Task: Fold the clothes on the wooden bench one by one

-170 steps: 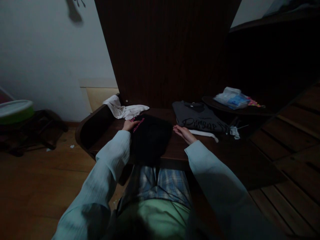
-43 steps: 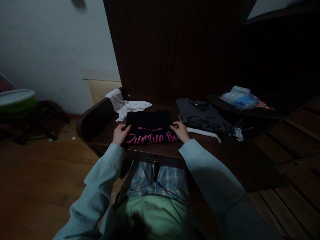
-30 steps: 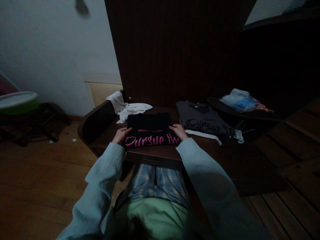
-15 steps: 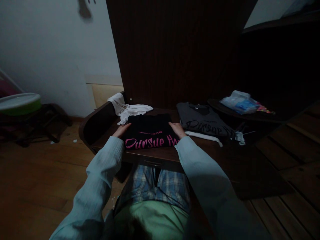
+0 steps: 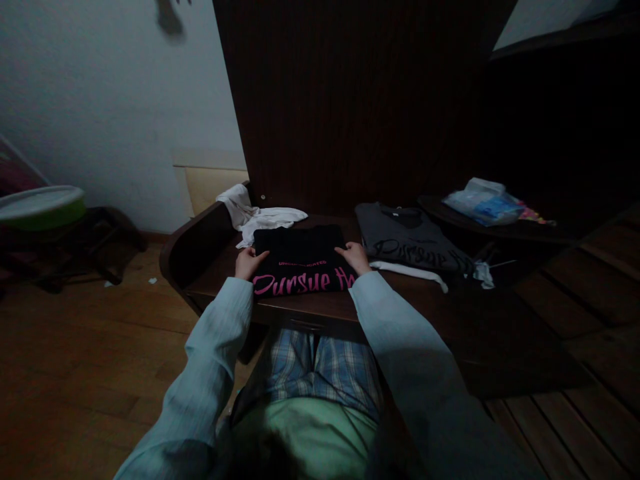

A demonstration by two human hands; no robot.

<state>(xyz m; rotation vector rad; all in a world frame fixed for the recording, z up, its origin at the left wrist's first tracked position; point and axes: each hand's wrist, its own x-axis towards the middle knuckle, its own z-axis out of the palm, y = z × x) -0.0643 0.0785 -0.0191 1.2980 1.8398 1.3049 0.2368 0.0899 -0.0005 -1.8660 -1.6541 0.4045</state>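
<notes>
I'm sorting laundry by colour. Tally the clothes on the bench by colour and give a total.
Black: 1, the folded shirt with pink print, left hand and right hand at its sides.
Grey: 1, the folded grey shirt.
White: 2, the crumpled cloth behind the black shirt and the white piece under the grey one.
Total: 4.

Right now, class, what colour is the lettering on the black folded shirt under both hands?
Pink, on the black folded shirt; only the head view shows it.
</notes>
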